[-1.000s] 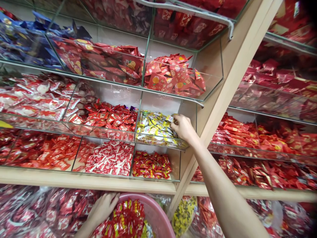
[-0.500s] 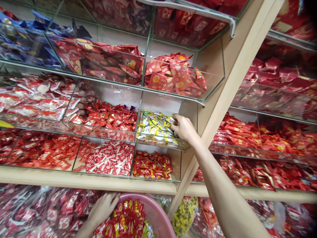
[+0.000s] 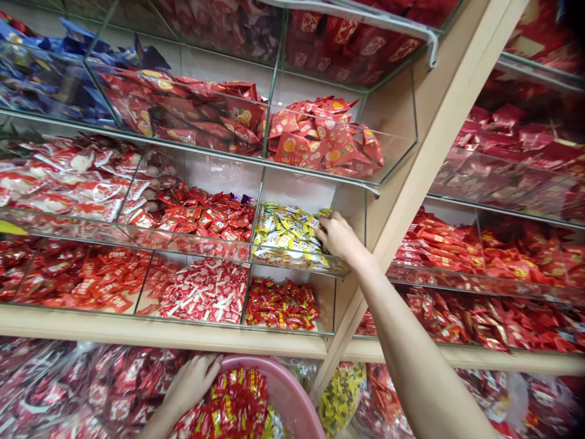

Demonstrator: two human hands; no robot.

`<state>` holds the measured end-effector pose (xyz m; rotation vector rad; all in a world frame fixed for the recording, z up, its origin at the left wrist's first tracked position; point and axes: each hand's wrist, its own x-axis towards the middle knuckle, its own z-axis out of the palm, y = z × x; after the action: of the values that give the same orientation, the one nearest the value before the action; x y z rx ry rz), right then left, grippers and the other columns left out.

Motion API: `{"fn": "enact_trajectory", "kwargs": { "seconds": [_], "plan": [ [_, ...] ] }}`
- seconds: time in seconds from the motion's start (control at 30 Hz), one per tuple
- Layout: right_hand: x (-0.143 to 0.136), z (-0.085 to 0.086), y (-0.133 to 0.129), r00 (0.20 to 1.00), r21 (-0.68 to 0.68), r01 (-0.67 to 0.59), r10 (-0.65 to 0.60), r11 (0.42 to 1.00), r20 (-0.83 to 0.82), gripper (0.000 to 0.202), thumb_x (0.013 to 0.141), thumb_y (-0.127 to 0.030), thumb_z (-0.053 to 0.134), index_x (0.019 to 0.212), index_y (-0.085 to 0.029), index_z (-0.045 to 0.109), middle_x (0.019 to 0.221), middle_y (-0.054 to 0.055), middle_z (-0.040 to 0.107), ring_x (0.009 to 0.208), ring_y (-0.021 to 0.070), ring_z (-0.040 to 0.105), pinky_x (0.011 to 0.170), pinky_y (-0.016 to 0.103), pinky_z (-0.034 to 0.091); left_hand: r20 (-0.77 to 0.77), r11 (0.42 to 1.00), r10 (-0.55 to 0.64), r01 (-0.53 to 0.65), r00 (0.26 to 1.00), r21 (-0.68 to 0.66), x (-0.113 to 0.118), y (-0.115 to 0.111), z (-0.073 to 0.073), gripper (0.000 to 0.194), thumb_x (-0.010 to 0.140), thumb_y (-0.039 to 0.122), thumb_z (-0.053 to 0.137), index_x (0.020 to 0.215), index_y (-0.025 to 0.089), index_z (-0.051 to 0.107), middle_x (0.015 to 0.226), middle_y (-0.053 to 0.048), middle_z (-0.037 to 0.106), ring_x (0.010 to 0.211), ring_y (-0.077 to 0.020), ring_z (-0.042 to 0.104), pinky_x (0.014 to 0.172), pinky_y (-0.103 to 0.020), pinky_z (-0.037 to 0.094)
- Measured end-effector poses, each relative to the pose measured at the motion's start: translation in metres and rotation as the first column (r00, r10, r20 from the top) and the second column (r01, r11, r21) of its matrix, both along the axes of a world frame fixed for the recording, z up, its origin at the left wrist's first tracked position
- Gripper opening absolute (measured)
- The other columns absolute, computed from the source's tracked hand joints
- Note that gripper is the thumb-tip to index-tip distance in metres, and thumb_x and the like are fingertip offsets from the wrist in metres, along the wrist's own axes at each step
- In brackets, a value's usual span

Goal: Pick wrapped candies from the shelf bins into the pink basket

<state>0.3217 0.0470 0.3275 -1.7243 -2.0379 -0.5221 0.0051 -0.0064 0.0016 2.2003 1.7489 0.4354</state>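
Observation:
My right hand (image 3: 337, 235) reaches over the front glass of a shelf compartment. Its fingers are curled among yellow-and-white wrapped candies (image 3: 287, 228), closed at the right side of the pile; a wrapper shows by the fingertips, which are partly hidden. Below the shelf, my left hand (image 3: 194, 381) grips the rim of a pink basin (image 3: 292, 390), its fingers bent over the edge. Red-and-yellow wrapped candies (image 3: 240, 396) fill much of the basin, with a few yellow-and-white ones at their right side.
Glass dividers part the compartments. Red-and-yellow candies (image 3: 281, 305) lie beneath my right hand, red-and-white ones (image 3: 203, 289) beside them. A wooden post (image 3: 411, 177) stands right of the compartment. A glass shelf with red packets (image 3: 326, 137) hangs above; bagged candies (image 3: 41, 390) lie at lower left.
My right hand has shifted slightly within the yellow-and-white candies, its fingers curling in more. My left hand and the basin stay in place.

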Motion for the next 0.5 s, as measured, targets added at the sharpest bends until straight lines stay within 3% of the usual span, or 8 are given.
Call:
{"fn": "enact_trajectory", "kwargs": {
  "seconds": [0.17,0.33,0.5],
  "plan": [
    [0.0028,0.0008,-0.0008,0.999,0.006,-0.043,0.043,0.999,-0.022,0.038,0.084,-0.024,0.043,0.12,-0.018,0.048,0.109,0.013,0.056,0.099,0.0231,0.053,0.081,0.029,0.04,-0.003,1.0,0.003,-0.003,1.0,0.009,-0.0013,0.0009,-0.0049,0.042,0.09,0.041,0.026,0.096,0.023,0.063,0.095,-0.007,0.066,0.096,-0.022,0.06,0.081,-0.029,0.041],
    [0.0045,0.0007,0.0029,0.999,-0.008,-0.045,0.045,0.999,0.009,0.03,0.08,-0.017,0.042,0.105,-0.016,0.057,0.098,0.012,0.061,0.093,0.0217,0.055,0.078,0.027,0.039,0.007,1.0,-0.001,0.001,1.0,0.007,-0.001,0.0027,-0.005,0.04,0.089,0.041,0.027,0.1,0.023,0.062,0.097,-0.007,0.066,0.098,-0.0224,0.059,0.083,-0.03,0.041],
    [0.0055,0.0008,0.0077,0.999,-0.015,-0.054,0.054,0.998,0.006,0.031,0.073,-0.015,0.048,0.102,-0.016,0.058,0.092,0.01,0.061,0.084,0.0192,0.056,0.072,0.025,0.04,0.018,1.0,0.002,-0.002,1.0,0.013,-0.0003,0.0032,-0.0051,0.04,0.089,0.041,0.027,0.099,0.023,0.062,0.097,-0.007,0.066,0.098,-0.0223,0.059,0.083,-0.03,0.041]
  ]
}}
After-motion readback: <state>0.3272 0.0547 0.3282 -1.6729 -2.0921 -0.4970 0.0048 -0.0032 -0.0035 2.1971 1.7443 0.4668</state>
